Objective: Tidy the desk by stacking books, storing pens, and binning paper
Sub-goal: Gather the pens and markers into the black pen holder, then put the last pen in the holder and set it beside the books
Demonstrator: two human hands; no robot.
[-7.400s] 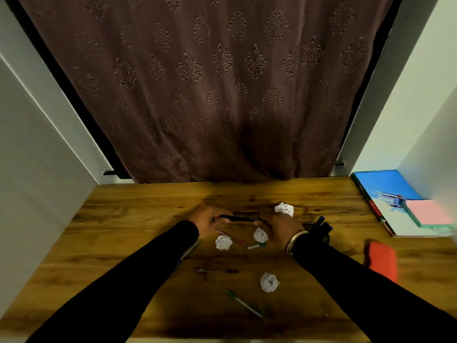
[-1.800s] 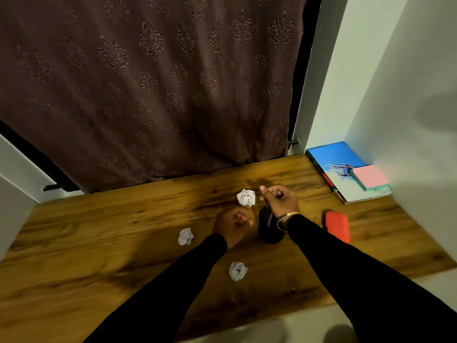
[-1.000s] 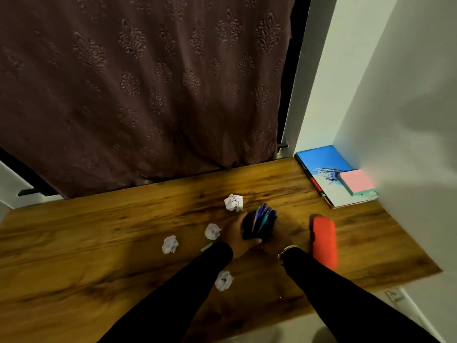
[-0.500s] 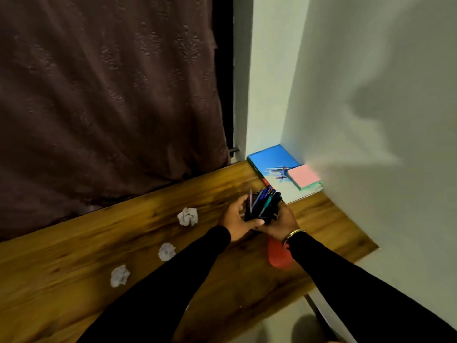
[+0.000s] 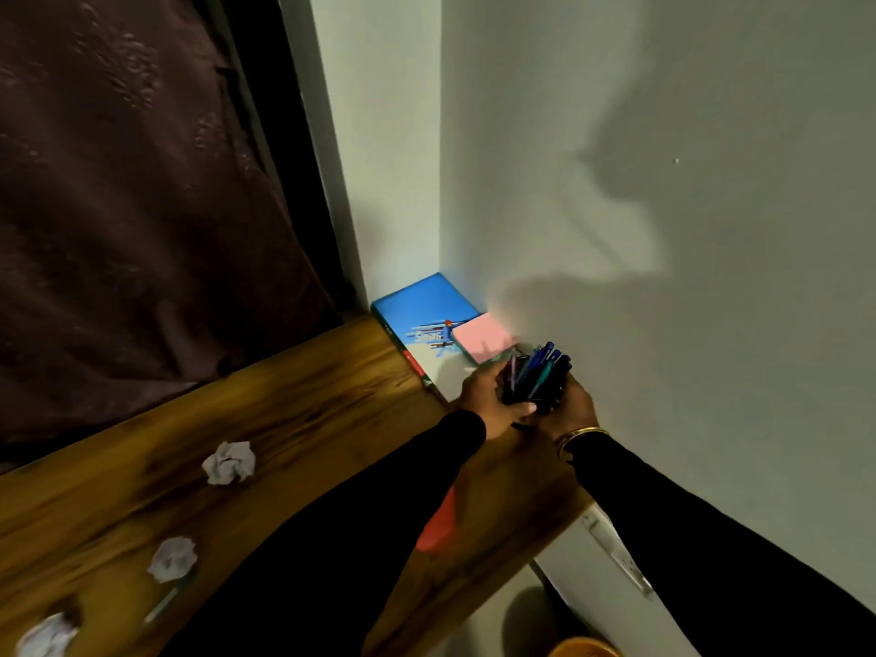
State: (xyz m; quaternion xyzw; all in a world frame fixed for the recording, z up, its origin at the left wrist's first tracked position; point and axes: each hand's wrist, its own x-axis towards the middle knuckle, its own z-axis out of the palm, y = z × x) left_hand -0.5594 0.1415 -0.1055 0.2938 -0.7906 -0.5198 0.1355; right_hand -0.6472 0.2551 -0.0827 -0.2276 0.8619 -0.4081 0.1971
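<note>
A black pen holder (image 5: 531,395) full of several pens (image 5: 540,367) is gripped between my left hand (image 5: 486,395) and my right hand (image 5: 571,410), close to the right wall and just in front of the book stack. The stack has a blue book (image 5: 419,308) with a small pink book (image 5: 483,336) on top, in the desk's back right corner. Three crumpled paper balls lie on the wooden desk (image 5: 308,395): one (image 5: 229,462) mid-left, one (image 5: 173,559) lower, one (image 5: 45,633) at the bottom left. A loose green pen (image 5: 166,602) lies near the second ball.
A red case (image 5: 438,523) shows partly under my left sleeve. A brown curtain (image 5: 132,206) hangs behind the desk. The white wall (image 5: 663,230) bounds the desk on the right. An orange bin rim (image 5: 585,649) shows on the floor below the desk's right edge.
Both hands closed on the pen holder and carried it right, from mid-desk to beside the book stack. My view swung right; the paper balls stayed put.
</note>
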